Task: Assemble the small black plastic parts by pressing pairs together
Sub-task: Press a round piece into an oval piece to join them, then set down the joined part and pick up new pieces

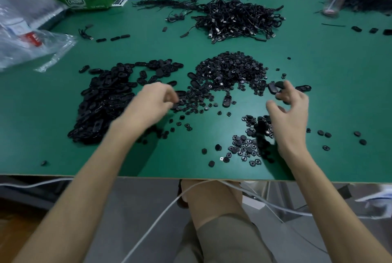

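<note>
Green table (331, 76) under heaps of black plastic parts (229, 69), cables (237, 18), bags (31, 35).

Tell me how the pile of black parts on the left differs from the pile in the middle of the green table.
Shape: the left pile holds long oval shells, the middle pile small round pieces. Size: the left pile's pieces are clearly bigger than the middle pile's. Spread: the left pile stretches toward the near edge; the middle pile is a rounded heap farther back. Both are loose black plastic on the green table.
</note>
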Motion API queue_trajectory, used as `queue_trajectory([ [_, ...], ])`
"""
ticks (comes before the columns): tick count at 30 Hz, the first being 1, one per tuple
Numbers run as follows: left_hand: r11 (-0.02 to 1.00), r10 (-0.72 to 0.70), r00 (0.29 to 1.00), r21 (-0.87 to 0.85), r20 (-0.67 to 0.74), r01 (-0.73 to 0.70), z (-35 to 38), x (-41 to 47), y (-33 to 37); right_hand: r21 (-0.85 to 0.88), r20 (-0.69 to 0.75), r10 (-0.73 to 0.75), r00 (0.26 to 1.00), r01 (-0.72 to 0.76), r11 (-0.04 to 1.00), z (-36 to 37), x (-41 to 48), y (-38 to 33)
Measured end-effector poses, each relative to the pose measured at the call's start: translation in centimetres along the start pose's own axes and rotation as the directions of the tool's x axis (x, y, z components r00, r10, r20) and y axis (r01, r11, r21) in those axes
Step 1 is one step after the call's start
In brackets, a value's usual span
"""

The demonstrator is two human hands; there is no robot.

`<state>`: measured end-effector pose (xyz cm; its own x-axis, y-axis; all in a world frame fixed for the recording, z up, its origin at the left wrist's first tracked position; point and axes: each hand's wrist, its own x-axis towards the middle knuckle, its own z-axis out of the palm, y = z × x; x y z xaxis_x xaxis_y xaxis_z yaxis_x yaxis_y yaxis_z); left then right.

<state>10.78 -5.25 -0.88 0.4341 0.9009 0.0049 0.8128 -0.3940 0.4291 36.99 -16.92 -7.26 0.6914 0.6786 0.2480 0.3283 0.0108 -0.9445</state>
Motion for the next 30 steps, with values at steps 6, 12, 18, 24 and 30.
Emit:
queue_trajectory([
  [6, 0.955, -0.135, 0.961, 0.291, 0.241, 0.061, -4.3, -0.8, -4.5, 0.051, 0.123, 0.142, 0.982, -0.149, 0.988, 0.1, 0.4, 0.5],
  [12, 0.962, -0.075, 0.978, 0.272, 0.196, 0.020, -2.5, -0.9, -4.9, -0.238, 0.217, -0.096, 0.971, 0.149, 0.960, 0.1, -0.3, -0.3],
  [18, 0.992, -0.008, 1.000, 0.126, -0.005, 0.009, -1.8, -0.5, -3.6, -0.337, 0.452, -0.237, 0.860, 0.411, 0.847, 0.9, -0.8, -0.3],
  [24, 0.819, 0.131, 0.991, -0.566, 0.032, -0.090, 1.6, -0.5, 1.4, -0.411, 0.542, -0.301, 0.784, 0.560, 0.719, 1.6, -1.1, 0.2],
  [30, 0.383, 0.072, 0.973, -0.907, 0.217, 0.174, 6.3, 0.6, 5.0, -0.447, 0.510, -0.292, 0.809, 0.540, 0.713, 1.7, -1.0, 0.0],
])
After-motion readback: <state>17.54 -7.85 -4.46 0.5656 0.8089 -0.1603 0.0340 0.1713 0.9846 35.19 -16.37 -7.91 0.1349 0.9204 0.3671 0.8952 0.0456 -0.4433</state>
